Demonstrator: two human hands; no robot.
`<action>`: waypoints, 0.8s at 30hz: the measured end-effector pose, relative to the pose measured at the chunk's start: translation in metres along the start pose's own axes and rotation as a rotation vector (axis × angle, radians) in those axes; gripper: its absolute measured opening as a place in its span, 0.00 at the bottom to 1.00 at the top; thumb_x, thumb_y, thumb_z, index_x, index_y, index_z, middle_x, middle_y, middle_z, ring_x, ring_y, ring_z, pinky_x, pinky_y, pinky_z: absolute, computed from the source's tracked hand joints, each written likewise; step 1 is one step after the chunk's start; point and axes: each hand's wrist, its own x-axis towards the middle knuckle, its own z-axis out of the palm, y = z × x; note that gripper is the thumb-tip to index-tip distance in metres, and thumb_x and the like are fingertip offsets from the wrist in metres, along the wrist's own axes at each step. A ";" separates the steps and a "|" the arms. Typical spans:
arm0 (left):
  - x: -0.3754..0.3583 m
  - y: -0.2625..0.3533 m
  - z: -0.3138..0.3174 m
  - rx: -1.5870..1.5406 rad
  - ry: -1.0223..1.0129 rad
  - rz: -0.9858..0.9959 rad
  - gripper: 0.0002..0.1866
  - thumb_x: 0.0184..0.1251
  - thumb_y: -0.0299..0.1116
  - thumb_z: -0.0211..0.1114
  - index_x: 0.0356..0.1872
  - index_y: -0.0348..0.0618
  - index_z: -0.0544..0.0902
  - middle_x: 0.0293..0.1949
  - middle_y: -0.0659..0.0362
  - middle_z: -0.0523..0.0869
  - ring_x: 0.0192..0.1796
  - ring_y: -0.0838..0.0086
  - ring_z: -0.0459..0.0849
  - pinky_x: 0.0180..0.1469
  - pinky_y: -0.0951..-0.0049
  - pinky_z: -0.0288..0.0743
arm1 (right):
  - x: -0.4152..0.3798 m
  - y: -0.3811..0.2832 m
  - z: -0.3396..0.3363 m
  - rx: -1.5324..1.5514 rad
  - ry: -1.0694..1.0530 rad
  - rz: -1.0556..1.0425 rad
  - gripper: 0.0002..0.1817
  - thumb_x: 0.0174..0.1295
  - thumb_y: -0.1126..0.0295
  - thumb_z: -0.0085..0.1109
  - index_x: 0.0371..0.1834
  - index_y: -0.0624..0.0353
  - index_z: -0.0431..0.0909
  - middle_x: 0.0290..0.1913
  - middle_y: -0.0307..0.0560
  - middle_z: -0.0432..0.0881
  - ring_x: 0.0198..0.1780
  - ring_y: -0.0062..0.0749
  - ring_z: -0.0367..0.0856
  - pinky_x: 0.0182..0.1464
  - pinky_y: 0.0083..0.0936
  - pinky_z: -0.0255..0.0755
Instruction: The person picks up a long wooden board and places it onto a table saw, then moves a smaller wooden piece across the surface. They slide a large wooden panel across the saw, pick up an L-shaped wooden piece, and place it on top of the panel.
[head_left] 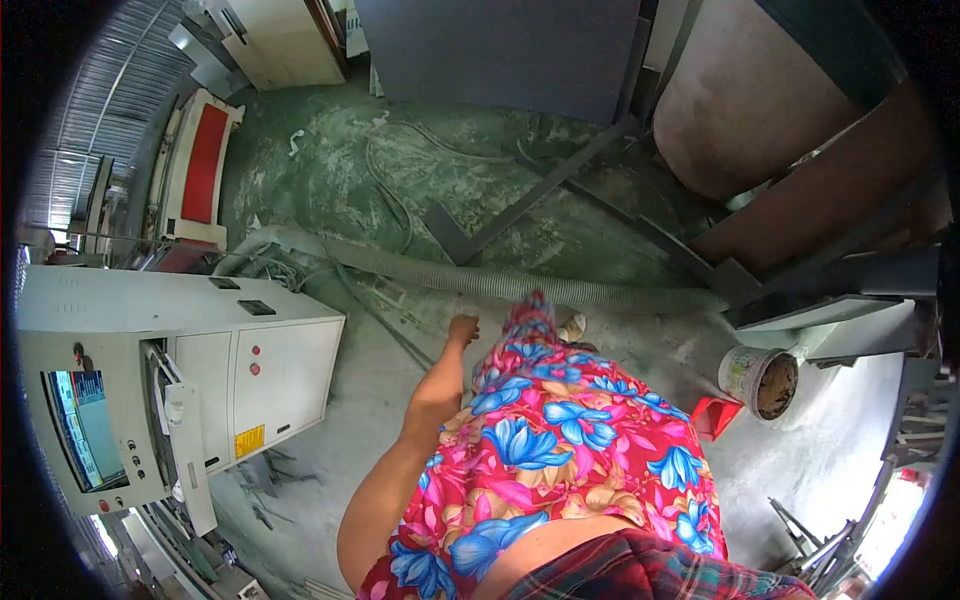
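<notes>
My left hand (463, 328) hangs low in front of me at the end of my bare left arm. Its fingers look loosely curled, and I see nothing in them. Just beyond it, a thick ribbed grey hose (440, 274) runs across the floor without touching the hand. My red floral garment (575, 440) fills the lower middle of the view, with a shoe (572, 327) showing past its far edge. My right hand is out of sight.
At left stands a white machine cabinet (290, 370) with a lit screen (88, 430). A bucket (745, 376) of brown material and a red object (715, 416) are at right. Dark strips (540, 190), a thin cable (375, 175) and large panels (500, 60) lie or stand ahead.
</notes>
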 end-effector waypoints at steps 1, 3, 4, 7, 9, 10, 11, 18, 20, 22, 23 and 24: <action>-0.001 0.002 0.012 0.000 0.013 0.007 0.15 0.60 0.40 0.54 0.30 0.36 0.77 0.24 0.54 0.81 0.20 0.69 0.80 0.16 0.71 0.66 | 0.020 -0.010 -0.015 0.346 -0.022 0.036 0.21 0.56 0.67 0.50 0.53 0.65 0.69 0.39 0.46 0.79 0.31 0.30 0.76 0.30 0.24 0.70; -0.006 0.009 0.017 -0.020 -0.021 0.034 0.15 0.61 0.39 0.52 0.30 0.34 0.77 0.25 0.53 0.82 0.20 0.70 0.81 0.16 0.70 0.67 | 0.037 -0.043 -0.024 0.632 -0.039 0.042 0.20 0.57 0.67 0.50 0.52 0.65 0.70 0.38 0.46 0.79 0.31 0.29 0.76 0.31 0.24 0.70; -0.007 0.013 0.017 0.129 -0.048 0.117 0.15 0.61 0.38 0.51 0.30 0.35 0.77 0.25 0.53 0.81 0.20 0.69 0.81 0.16 0.70 0.68 | 0.041 -0.059 -0.024 0.369 -0.026 -0.059 0.19 0.57 0.68 0.50 0.52 0.64 0.70 0.38 0.45 0.78 0.31 0.28 0.75 0.32 0.23 0.69; 0.021 0.001 0.010 0.577 -0.143 0.384 0.14 0.63 0.38 0.48 0.31 0.37 0.77 0.25 0.53 0.81 0.20 0.69 0.81 0.17 0.69 0.69 | 0.040 -0.116 -0.015 -0.186 0.053 -0.235 0.16 0.58 0.71 0.51 0.50 0.62 0.72 0.38 0.43 0.77 0.33 0.26 0.74 0.34 0.21 0.69; 0.023 -0.014 0.016 0.769 -0.192 0.511 0.14 0.63 0.38 0.47 0.32 0.38 0.77 0.25 0.53 0.81 0.20 0.69 0.81 0.17 0.69 0.70 | 0.018 -0.122 -0.010 -0.236 0.083 -0.212 0.14 0.59 0.72 0.51 0.49 0.62 0.72 0.39 0.42 0.77 0.34 0.24 0.74 0.35 0.20 0.68; 0.025 -0.012 0.019 0.807 -0.207 0.536 0.14 0.63 0.37 0.47 0.32 0.38 0.77 0.24 0.54 0.81 0.20 0.69 0.81 0.17 0.69 0.70 | 0.017 -0.122 -0.006 -0.258 0.093 -0.191 0.15 0.59 0.72 0.51 0.49 0.62 0.72 0.39 0.42 0.77 0.34 0.24 0.74 0.35 0.20 0.68; 0.027 -0.010 0.022 0.740 -0.205 0.494 0.14 0.63 0.37 0.47 0.32 0.39 0.77 0.24 0.54 0.81 0.20 0.69 0.80 0.17 0.69 0.70 | 0.013 -0.119 0.000 -0.266 0.092 -0.173 0.15 0.59 0.71 0.51 0.49 0.62 0.72 0.39 0.42 0.77 0.34 0.24 0.74 0.35 0.20 0.68; 0.049 0.098 0.053 0.177 0.022 0.018 0.10 0.59 0.36 0.51 0.32 0.41 0.77 0.23 0.55 0.80 0.21 0.70 0.80 0.18 0.67 0.69 | 0.045 -0.102 0.040 -0.299 0.032 -0.057 0.16 0.60 0.69 0.50 0.50 0.62 0.71 0.40 0.42 0.77 0.35 0.24 0.74 0.34 0.20 0.68; 0.125 0.088 0.033 0.073 -0.254 0.151 0.10 0.58 0.37 0.53 0.32 0.41 0.78 0.23 0.54 0.80 0.23 0.70 0.81 0.21 0.65 0.70 | 0.054 -0.116 0.058 -0.304 0.023 -0.043 0.16 0.60 0.68 0.50 0.50 0.62 0.71 0.40 0.43 0.77 0.35 0.24 0.74 0.34 0.20 0.68; 0.147 0.111 0.022 0.248 -0.325 0.358 0.10 0.57 0.37 0.54 0.32 0.42 0.78 0.24 0.54 0.81 0.25 0.69 0.81 0.23 0.64 0.71 | 0.062 -0.128 0.075 -0.313 0.016 -0.039 0.16 0.60 0.67 0.50 0.50 0.62 0.70 0.40 0.43 0.77 0.35 0.24 0.74 0.34 0.21 0.68; 0.167 0.134 0.016 0.476 -0.254 0.501 0.10 0.56 0.37 0.55 0.32 0.43 0.78 0.24 0.55 0.81 0.25 0.68 0.81 0.24 0.64 0.71 | 0.070 -0.143 0.087 -0.316 0.014 -0.041 0.17 0.60 0.67 0.50 0.50 0.62 0.70 0.40 0.43 0.77 0.35 0.24 0.74 0.34 0.21 0.69; 0.174 0.164 0.013 0.698 -0.180 0.649 0.10 0.55 0.37 0.55 0.31 0.43 0.78 0.24 0.55 0.81 0.26 0.67 0.81 0.25 0.65 0.72 | 0.074 -0.154 0.098 -0.319 0.013 -0.042 0.17 0.60 0.67 0.50 0.50 0.63 0.70 0.40 0.43 0.77 0.35 0.24 0.74 0.34 0.21 0.69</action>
